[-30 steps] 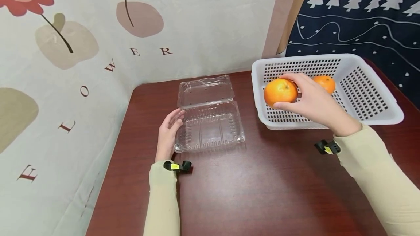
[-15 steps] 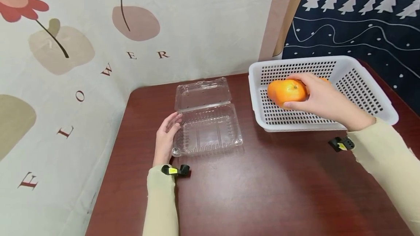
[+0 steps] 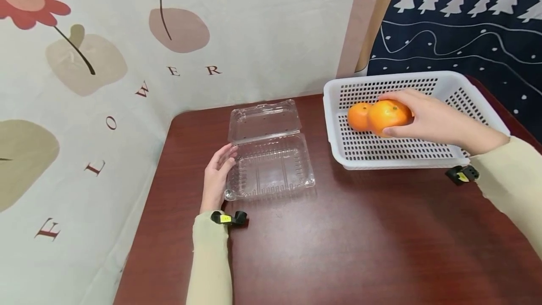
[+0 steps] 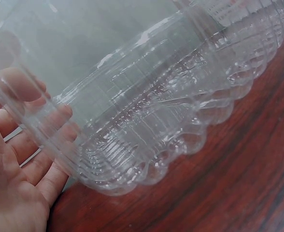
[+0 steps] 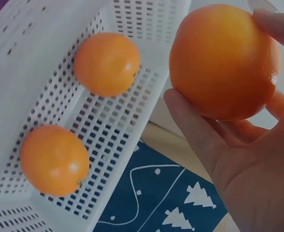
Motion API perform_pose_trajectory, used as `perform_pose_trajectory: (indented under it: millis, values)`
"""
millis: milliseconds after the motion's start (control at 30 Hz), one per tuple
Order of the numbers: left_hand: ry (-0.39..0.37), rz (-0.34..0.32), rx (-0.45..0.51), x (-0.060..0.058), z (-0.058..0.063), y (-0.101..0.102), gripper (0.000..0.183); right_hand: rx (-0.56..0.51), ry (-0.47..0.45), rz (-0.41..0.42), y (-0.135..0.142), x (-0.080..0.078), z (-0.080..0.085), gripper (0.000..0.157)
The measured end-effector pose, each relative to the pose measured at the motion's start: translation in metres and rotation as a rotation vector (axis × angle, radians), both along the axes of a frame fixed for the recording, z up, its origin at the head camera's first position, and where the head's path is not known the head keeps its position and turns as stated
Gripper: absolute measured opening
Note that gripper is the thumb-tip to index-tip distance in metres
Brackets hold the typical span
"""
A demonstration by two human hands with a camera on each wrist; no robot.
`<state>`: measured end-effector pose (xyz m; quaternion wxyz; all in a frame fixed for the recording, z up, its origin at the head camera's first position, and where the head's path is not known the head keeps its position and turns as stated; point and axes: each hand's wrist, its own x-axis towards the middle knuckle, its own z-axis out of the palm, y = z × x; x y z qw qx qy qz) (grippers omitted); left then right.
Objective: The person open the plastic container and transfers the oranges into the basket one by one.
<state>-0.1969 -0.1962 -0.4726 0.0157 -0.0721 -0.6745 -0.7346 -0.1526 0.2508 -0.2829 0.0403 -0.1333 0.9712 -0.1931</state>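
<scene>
My right hand (image 3: 423,112) grips a large orange (image 3: 388,116) between thumb and fingers, above the white basket (image 3: 406,164). The right wrist view shows the held orange (image 5: 224,63) raised over the basket's rim. Inside the basket lie two other oranges, one nearer the middle (image 5: 106,64) and one lower left (image 5: 55,159); in the head view my hand mostly hides one of them. My left hand (image 3: 216,175) rests at the left side of a clear plastic clamshell box (image 3: 271,168), its loosely bent fingers (image 4: 45,179) against the wall. The box lies unfolded, its lid (image 3: 264,121) at the back.
Dark red wooden table (image 3: 317,248) under everything. A pale printed cloth (image 3: 271,36) hangs behind and to the left. A navy cloth with white trees (image 3: 457,36) hangs behind the basket, which stands at the table's back right.
My right hand has moved to the right over the basket with the orange, uncovering another orange on the left. My left hand stays at the box.
</scene>
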Motion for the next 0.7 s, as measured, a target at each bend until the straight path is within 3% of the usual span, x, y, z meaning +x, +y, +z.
perform_pose_trajectory:
  millis: [300,700]
  values:
    - [-0.004,-0.017,-0.001,0.005,0.014,0.003,0.04,0.104,-0.044,0.002,0.008,-0.008,0.009,0.071]
    - [-0.006,-0.016,-0.02,0.006,0.015,0.004,0.04,0.15,-0.165,0.001,0.017,-0.027,0.002,0.072]
